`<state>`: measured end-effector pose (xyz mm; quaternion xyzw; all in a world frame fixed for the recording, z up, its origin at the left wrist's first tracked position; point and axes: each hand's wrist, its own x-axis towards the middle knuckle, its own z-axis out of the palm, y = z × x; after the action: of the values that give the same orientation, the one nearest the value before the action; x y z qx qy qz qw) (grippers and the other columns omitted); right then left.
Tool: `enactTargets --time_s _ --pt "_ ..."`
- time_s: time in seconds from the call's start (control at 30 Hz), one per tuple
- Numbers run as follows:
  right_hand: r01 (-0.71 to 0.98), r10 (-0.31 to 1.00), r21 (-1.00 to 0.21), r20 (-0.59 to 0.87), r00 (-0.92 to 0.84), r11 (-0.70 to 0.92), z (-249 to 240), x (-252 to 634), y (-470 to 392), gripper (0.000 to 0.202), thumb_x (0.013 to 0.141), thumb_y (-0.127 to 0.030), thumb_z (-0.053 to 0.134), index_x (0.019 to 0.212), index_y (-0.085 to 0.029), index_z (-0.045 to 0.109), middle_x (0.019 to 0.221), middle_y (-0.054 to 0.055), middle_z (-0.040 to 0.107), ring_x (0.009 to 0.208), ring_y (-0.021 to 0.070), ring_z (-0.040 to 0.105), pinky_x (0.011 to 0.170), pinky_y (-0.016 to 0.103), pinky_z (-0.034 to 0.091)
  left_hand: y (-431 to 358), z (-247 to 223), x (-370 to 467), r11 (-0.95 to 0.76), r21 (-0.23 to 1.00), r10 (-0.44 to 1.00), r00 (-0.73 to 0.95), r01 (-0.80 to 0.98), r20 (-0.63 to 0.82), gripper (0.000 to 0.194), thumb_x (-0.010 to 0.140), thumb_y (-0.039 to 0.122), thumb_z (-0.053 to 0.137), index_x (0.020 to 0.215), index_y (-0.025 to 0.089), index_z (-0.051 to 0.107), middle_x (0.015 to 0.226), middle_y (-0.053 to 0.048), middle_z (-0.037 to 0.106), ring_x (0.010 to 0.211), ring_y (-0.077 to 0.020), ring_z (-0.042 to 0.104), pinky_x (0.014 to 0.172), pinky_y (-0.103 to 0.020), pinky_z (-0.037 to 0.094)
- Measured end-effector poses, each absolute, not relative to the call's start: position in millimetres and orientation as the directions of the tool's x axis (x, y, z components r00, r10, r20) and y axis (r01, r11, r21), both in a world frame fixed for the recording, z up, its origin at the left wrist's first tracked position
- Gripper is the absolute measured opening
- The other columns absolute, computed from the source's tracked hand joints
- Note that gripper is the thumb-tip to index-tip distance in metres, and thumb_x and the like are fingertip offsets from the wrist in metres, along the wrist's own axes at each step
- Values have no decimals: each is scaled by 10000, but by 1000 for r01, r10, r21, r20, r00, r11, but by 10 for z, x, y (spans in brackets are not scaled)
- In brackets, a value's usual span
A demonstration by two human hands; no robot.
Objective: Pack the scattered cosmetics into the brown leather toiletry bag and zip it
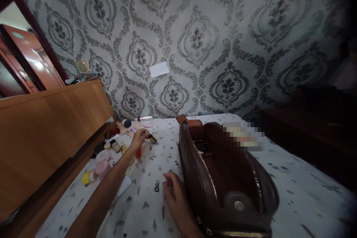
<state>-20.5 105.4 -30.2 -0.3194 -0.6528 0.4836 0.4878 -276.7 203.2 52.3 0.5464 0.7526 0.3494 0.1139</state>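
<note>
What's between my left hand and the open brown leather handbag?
Your left hand pinches a small dark-and-gold cylinder; from there to the brown leather handbag, the head view shows only white printed cloth.

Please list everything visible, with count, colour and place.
Handbag: 1, dark brown, right
Small bottle: 1, dark, left of handbag
Small containers: several, mixed, left
Wall: 1, grey, behind
Card: 1, white, on wall
Tube: 1, clear, near wall
Sheet: 1, white, underneath
Wooden board: 1, brown, left
Doors: some, reddish, far left
Pixelated patch: 1, pale, right
Unclear item: 1, orange, beyond handbag
Left hand: 1, gripping small bottle
Right hand: 1, beside handbag
</note>
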Motion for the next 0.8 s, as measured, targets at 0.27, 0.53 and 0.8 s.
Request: enactTargets --time_s 0.27,0.53,0.8 --pt "-98 928 -983 179 -328 155 -361 -243 1049 347 873 -428 505 1107 -202 628 1096 131 684 960 253 667 811 389 576 1876 685 -2777 35 923 940 -326 384 100 509 674 566 708 967 158 627 890 -82 707 761 -184 672 591 -229 445" --pt "-194 923 -978 6 -386 -74 -138 -216 1035 553 951 -599 379 1286 -190 541 984 101 676 862 231 671 687 341 565 1202 717 -2155 14 975 1000 18 223 -19 474 675 483 808 994 144 717 902 -81 727 777 -168 640 654 -244 484" --pt "-125 736 -992 80 -672 -7 25 -131 982 258 904 -488 514 893 -230 506 620 -67 479 538 132 485 491 237 373 858 596 -1919 -24 943 998 67 333 2 435 834 549 645 976 143 713 791 -28 653 688 -136 551 607 -226 425"
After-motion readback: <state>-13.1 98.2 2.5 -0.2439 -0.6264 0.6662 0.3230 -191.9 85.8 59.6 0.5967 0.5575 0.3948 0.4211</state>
